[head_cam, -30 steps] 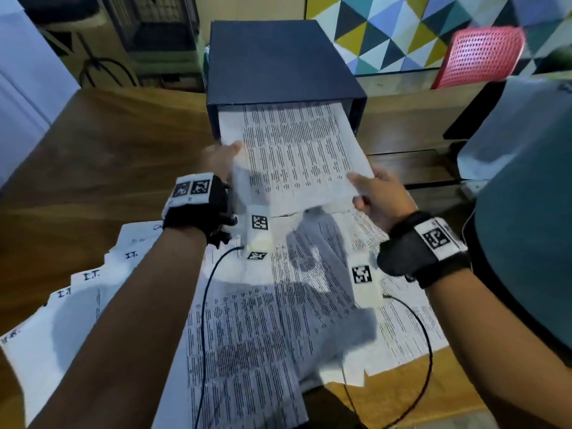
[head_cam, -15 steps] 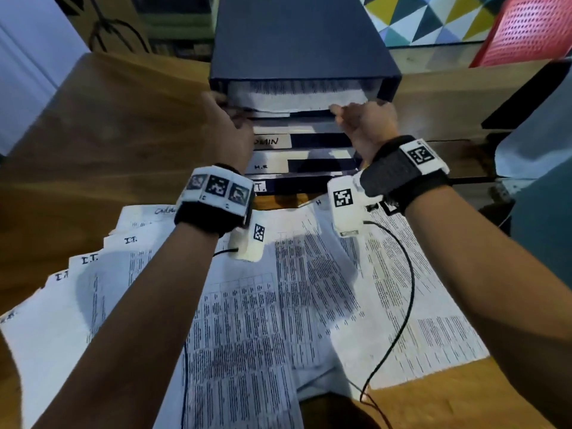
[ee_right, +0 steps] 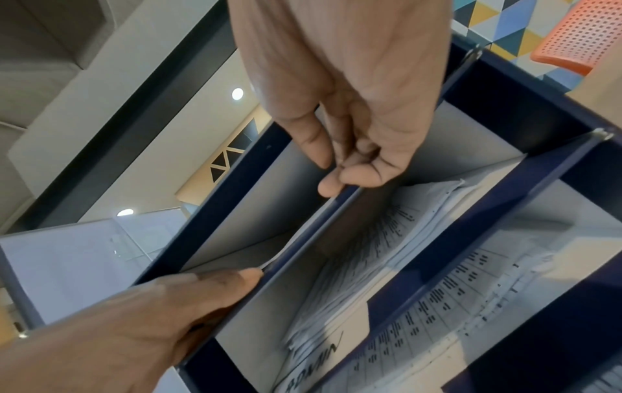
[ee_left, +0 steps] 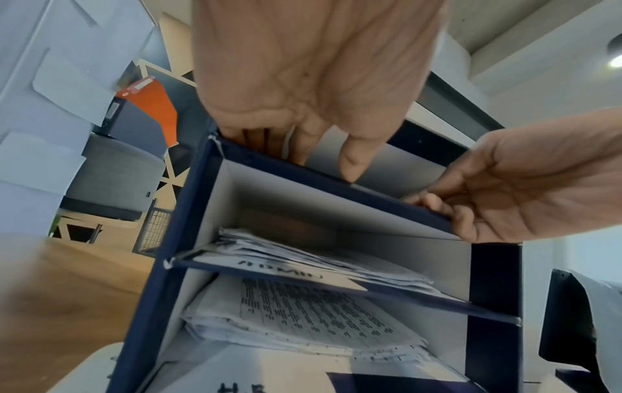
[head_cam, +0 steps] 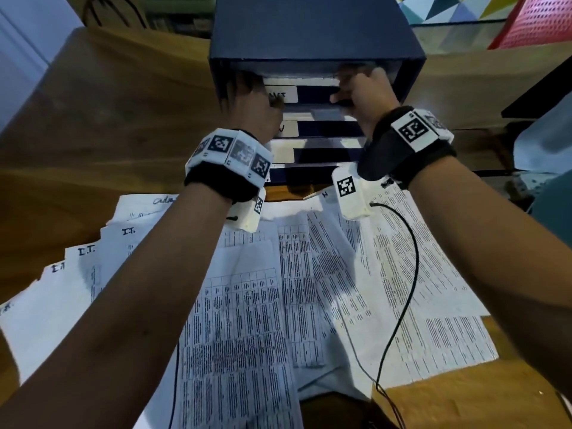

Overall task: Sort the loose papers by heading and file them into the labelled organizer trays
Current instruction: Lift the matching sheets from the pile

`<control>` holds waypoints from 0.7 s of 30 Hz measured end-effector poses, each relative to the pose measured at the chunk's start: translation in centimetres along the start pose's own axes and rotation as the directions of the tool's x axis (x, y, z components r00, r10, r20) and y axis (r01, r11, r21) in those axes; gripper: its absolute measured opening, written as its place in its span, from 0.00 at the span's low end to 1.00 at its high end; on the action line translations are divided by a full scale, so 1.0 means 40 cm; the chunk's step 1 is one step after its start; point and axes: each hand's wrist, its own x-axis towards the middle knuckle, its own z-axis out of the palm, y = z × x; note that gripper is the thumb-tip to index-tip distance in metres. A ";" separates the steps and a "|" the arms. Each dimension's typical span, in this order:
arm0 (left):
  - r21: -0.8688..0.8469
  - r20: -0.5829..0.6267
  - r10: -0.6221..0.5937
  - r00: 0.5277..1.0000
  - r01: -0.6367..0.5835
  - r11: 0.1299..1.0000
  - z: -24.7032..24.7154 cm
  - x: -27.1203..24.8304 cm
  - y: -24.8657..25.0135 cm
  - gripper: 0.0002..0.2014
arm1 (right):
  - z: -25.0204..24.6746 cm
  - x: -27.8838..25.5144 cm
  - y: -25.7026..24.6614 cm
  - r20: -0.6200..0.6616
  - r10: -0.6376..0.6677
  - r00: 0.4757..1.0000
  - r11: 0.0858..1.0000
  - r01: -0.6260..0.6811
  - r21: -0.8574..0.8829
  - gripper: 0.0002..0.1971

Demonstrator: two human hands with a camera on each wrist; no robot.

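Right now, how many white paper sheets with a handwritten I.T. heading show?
3, fanned at left: uppermost sheet, middle sheet, lowest sheet. Others may be hidden under the arms.

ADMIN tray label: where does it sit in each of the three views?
Head: ADMIN label upper centre, mostly hidden behind the left hand, second shelf down.
Left wrist: lower centre, on the shelf edge under the crumpled sheets, lettering inverted.
Right wrist: bottom centre, rotated.
Shared landmark: the organizer's top shelf edge, where both hands meet, the right hand included.
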 end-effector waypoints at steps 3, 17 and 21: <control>0.024 0.033 0.072 0.997 -0.073 0.997 -0.011 -0.021 -0.011 0.25 | -0.002 -0.024 -0.001 0.025 -0.012 1.000 0.999 0.013 -0.046 0.08; 0.034 0.237 -0.347 0.907 0.350 0.936 -0.002 -0.386 -0.475 0.25 | 0.106 -0.458 0.319 0.233 0.273 0.933 0.920 -0.183 -0.346 0.11; 0.124 0.268 -0.546 0.794 0.534 0.836 0.020 -0.507 -0.555 0.33 | 0.153 -0.572 0.392 0.128 0.346 0.930 0.847 -0.251 -0.469 0.04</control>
